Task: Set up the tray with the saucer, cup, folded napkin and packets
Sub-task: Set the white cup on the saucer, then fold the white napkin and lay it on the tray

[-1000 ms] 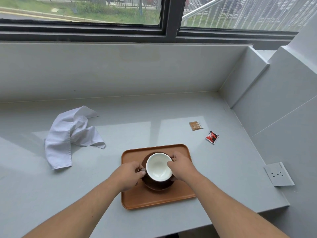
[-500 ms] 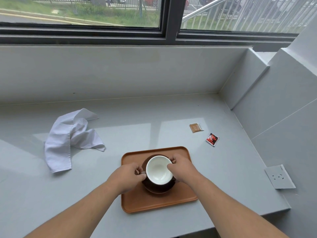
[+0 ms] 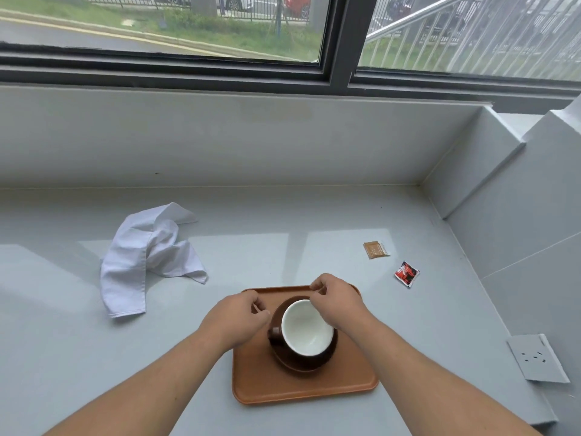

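Note:
A brown cup (image 3: 306, 328) with a white inside stands on a dark brown saucer (image 3: 306, 363) on the orange tray (image 3: 298, 388) near the counter's front edge. My left hand (image 3: 235, 322) hovers just left of the cup's handle, fingers loosely curled, holding nothing. My right hand (image 3: 336, 300) is over the cup's far right rim, fingers apart and lifted off it. A crumpled white napkin (image 3: 147, 256) lies unfolded to the left. A tan packet (image 3: 375, 249) and a red packet (image 3: 407, 273) lie on the counter to the right of the tray.
The grey counter (image 3: 283, 215) ends at a wall below the window behind and a stepped wall on the right. A white socket plate (image 3: 537, 358) lies loose near the counter's front right corner.
Both hands have let go of the cup and drawn away from it toward the far side of the tray. The cup and saucer rest on the tray.

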